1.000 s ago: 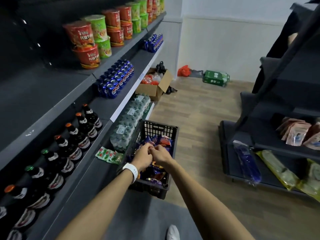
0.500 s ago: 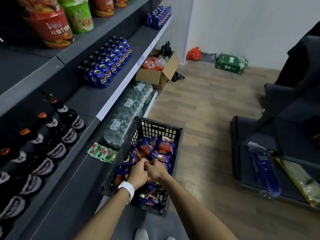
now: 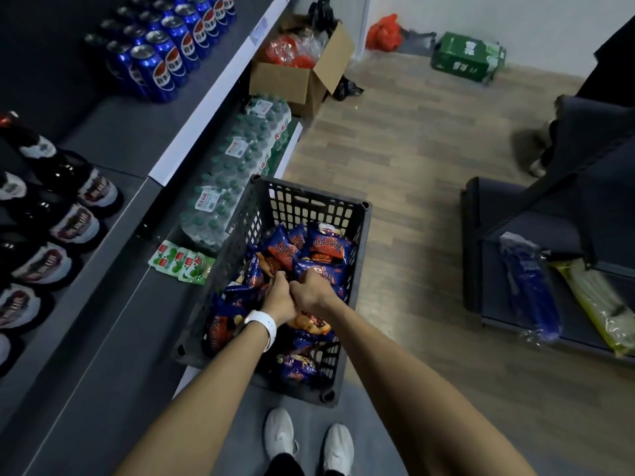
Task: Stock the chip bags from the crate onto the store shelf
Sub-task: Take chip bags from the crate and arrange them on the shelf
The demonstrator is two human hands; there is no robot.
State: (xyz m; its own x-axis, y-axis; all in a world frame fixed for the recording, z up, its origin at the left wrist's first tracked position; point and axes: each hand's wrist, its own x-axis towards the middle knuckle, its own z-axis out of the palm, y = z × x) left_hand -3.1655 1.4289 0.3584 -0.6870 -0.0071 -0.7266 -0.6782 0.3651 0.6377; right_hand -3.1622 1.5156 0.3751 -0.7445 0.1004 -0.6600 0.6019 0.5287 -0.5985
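Two hands, left hand point(image 3: 279, 297) and right hand point(image 3: 311, 290), curled among chip bags point(image 3: 309, 250) in the crate point(image 3: 309, 201); exact hold unclear. Crate at six o'clock, shelf point(image 3: 113, 338) at nine. Advice: pinch bag tops lightly, lift clear.

Both hands' fingertips are buried among the chip bags point(image 3: 292, 249), so what the left hand point(image 3: 280, 298) or right hand point(image 3: 311, 290) holds cannot be told. The bottles point(image 3: 51, 231) run off the left edge. A blurred figure point(image 3: 539, 146) stands at the right.
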